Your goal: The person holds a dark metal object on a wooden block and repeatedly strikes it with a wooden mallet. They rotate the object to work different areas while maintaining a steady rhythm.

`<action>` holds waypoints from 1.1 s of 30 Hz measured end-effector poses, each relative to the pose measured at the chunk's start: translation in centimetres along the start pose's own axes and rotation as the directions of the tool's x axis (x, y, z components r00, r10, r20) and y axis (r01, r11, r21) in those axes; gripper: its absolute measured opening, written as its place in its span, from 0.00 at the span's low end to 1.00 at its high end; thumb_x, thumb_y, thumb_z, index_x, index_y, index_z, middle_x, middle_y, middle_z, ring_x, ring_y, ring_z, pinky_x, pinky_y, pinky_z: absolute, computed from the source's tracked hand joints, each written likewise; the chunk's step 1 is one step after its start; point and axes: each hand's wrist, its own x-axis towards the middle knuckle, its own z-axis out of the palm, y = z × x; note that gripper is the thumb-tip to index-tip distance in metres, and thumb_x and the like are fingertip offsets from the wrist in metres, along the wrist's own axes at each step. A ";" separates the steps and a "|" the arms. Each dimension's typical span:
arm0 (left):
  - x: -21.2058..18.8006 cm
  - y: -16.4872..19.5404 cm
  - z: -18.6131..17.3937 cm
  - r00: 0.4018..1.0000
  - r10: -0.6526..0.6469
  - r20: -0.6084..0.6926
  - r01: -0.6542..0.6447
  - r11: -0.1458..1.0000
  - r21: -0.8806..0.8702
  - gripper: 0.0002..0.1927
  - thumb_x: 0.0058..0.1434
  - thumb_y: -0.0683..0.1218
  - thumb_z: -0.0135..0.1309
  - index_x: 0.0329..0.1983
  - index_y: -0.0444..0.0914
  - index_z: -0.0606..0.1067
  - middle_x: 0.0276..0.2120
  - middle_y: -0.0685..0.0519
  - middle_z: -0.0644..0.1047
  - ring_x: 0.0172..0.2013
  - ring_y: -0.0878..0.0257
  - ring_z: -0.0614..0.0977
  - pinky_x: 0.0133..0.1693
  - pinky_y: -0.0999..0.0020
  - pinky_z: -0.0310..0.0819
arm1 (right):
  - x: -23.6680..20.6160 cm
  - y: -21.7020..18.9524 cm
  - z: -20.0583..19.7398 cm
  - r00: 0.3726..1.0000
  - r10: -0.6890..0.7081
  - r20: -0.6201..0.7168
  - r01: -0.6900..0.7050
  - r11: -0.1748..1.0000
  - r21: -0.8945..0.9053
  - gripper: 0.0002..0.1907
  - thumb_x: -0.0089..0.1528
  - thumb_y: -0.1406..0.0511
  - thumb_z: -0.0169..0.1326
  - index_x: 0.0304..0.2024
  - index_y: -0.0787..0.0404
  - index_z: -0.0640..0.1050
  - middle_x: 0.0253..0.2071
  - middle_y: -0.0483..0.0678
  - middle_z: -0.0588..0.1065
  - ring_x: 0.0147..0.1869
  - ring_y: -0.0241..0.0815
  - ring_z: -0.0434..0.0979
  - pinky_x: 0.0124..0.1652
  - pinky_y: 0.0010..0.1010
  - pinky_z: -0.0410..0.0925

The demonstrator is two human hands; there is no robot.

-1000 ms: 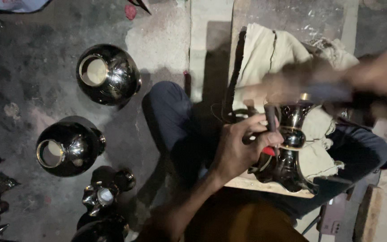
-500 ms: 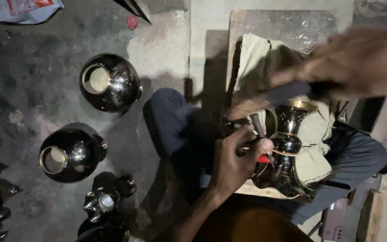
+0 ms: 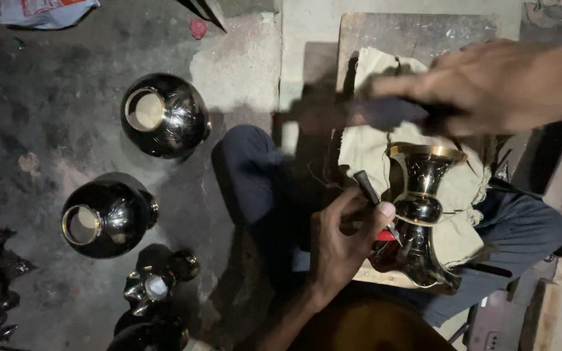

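The polished brass vase (image 3: 422, 218) lies on a cream cloth (image 3: 365, 140) in the lap, at four o'clock. It looks heavy, rigid and slick. The left hand (image 3: 346, 240) pinches a chisel (image 3: 373, 201) against its waist; the right hand (image 3: 508, 84) clutches a blurred hammer (image 3: 359, 114). The narrow waist looks the safest hold.

Two round metal pots (image 3: 164, 116) (image 3: 107, 218); plastic bag (image 3: 43, 12)

Two round dark pots (image 3: 164, 115) (image 3: 105, 218), one waisted metal vase (image 3: 423, 208), one cloth (image 3: 372, 143), two hands (image 3: 343, 244) (image 3: 508, 84).
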 end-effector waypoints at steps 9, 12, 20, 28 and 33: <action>1.6 1.5 -1.9 0.957 0.174 0.232 -0.104 0.953 -0.284 0.19 0.71 0.54 0.57 0.51 0.34 0.75 0.45 0.47 0.84 0.44 0.64 0.87 0.49 0.69 0.85 | 4.4 6.0 12.9 0.343 0.036 -0.939 0.720 0.631 0.288 0.36 0.61 0.60 0.56 0.71 0.60 0.64 0.58 0.55 0.75 0.57 0.45 0.77 0.55 0.38 0.70; 3.3 1.8 -1.8 0.852 0.276 0.445 -0.250 0.961 -0.118 0.17 0.68 0.49 0.58 0.54 0.34 0.78 0.44 0.49 0.84 0.43 0.64 0.87 0.48 0.70 0.84 | 6.4 6.3 19.5 0.577 0.365 -0.731 0.561 0.473 0.680 0.31 0.64 0.60 0.55 0.68 0.62 0.68 0.55 0.56 0.77 0.55 0.47 0.78 0.53 0.40 0.70; 5.9 0.6 0.0 0.772 0.246 0.586 -0.231 0.968 -0.103 0.13 0.68 0.49 0.57 0.49 0.36 0.79 0.36 0.51 0.86 0.36 0.65 0.89 0.45 0.71 0.87 | 5.5 2.6 28.8 0.869 0.491 -0.053 0.065 -0.006 0.998 0.20 0.70 0.59 0.54 0.57 0.67 0.80 0.47 0.58 0.83 0.48 0.50 0.82 0.47 0.43 0.71; 6.1 1.6 -0.6 0.743 0.194 0.641 -0.127 0.981 -0.150 0.17 0.66 0.46 0.54 0.54 0.32 0.76 0.34 0.48 0.84 0.34 0.63 0.87 0.42 0.69 0.85 | 4.9 2.8 28.3 0.466 0.643 -0.608 0.476 0.397 0.785 0.35 0.57 0.61 0.67 0.62 0.68 0.70 0.50 0.63 0.76 0.51 0.47 0.79 0.48 0.37 0.73; 6.4 1.8 -0.4 0.736 0.144 0.661 -0.060 0.987 -0.148 0.20 0.65 0.46 0.54 0.58 0.32 0.76 0.35 0.47 0.84 0.35 0.63 0.87 0.44 0.68 0.86 | 9.1 6.4 29.0 0.663 0.589 -0.462 0.425 0.212 0.880 0.24 0.65 0.62 0.60 0.60 0.65 0.73 0.53 0.62 0.73 0.56 0.54 0.76 0.56 0.49 0.70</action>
